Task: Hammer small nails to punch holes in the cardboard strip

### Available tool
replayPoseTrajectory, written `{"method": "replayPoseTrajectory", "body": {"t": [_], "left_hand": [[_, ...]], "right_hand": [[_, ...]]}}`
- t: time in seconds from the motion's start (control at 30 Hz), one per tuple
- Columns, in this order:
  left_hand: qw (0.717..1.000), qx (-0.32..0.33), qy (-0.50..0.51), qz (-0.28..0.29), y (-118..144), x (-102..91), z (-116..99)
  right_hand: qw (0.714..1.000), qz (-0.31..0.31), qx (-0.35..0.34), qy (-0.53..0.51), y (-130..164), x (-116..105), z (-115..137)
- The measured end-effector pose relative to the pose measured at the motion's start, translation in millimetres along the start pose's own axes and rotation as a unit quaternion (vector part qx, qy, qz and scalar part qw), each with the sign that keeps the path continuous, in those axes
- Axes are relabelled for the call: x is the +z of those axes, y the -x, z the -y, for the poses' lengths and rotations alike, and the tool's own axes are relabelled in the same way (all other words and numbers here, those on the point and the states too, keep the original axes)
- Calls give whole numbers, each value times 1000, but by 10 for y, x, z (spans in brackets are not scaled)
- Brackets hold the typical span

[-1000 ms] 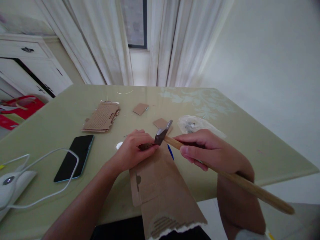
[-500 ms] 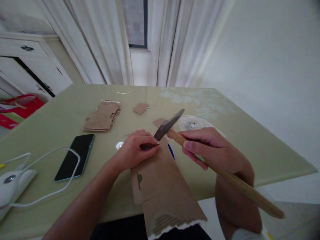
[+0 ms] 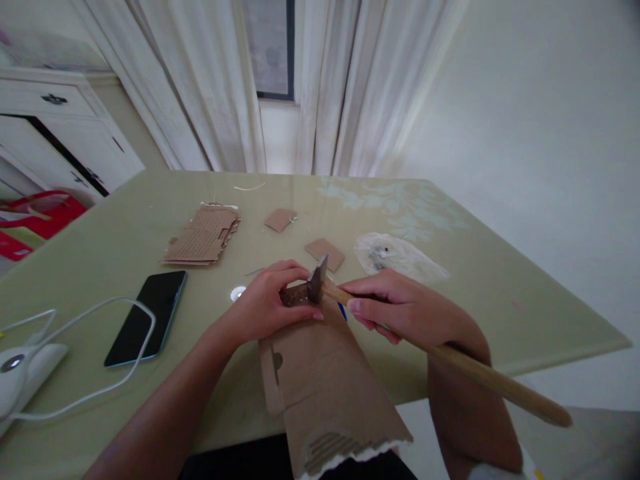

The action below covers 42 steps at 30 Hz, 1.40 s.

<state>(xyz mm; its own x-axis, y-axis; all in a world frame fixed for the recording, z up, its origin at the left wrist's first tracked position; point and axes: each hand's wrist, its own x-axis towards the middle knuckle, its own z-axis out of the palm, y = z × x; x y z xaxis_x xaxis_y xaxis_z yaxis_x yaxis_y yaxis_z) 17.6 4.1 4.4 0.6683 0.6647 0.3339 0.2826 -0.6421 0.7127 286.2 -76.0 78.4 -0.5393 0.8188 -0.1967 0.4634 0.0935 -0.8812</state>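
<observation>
Pale curtains hang behind a greenish table (image 3: 450, 280) that carries the work. At the centre, the left hand (image 3: 265, 303) presses down on the far end of a long cardboard sheet (image 3: 325, 380), its fingers curled together around a small dark perforated piece (image 3: 295, 295). The right hand (image 3: 400, 310) is clamped on the wooden handle of a hammer (image 3: 440, 357), whose metal head (image 3: 317, 283) rests against that piece just beside the left fingertips. The sheet runs toward 6 o'clock, overhanging the table edge. At 9 o'clock lie a black phone (image 3: 145, 317) and a white cable (image 3: 100, 373); at 11 o'clock, stacked cardboard scraps (image 3: 203, 233); at 1 o'clock, a clear plastic bag (image 3: 400, 257).
</observation>
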Motion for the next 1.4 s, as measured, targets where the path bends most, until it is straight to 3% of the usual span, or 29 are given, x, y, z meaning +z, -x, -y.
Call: {"method": "replayPoseTrajectory", "body": {"t": [0.23,0.33,0.43,0.5,0.6,0.67,0.73,0.9,1.1,1.17,1.27,1.4], "left_hand": [[1000,-6,-5,-10,5,12,1],[1000,-27,4,-9,3,0,20],[996,-70,47,-27,-9,-56,139],[989,-118,38,-87,-12,-119,290],[950,-196,-166,-178,8,-222,559],[918,-236,-279,-150,37,-272,710],[903,-271,-318,-101,69,-290,814],[905,-289,-307,-55,106,-221,904],[918,-271,-273,-94,4,-170,752],[944,-223,-204,-131,-33,-154,600],[975,-99,-16,-200,-32,-87,305],[983,-32,65,-172,33,39,-10]], "right_hand": [[1000,4,-8,-25,-38,-17,-97],[994,5,-40,-104,-105,-97,-279],[968,-70,-74,-229,-257,-194,-568],[939,-129,-83,-307,-403,-236,-766],[899,-200,-64,-385,-640,-247,-1004],[884,-219,-28,-412,-775,-228,-1113],[881,-221,-9,-419,-872,-200,-1191],[887,-216,13,-409,-969,-135,-1286],[896,-214,31,-387,-986,-102,-1275],[897,-218,31,-383,-988,-93,-1268],[898,-225,29,-376,-984,-80,-1266],[901,-224,27,-370,-983,-70,-1282]]}}
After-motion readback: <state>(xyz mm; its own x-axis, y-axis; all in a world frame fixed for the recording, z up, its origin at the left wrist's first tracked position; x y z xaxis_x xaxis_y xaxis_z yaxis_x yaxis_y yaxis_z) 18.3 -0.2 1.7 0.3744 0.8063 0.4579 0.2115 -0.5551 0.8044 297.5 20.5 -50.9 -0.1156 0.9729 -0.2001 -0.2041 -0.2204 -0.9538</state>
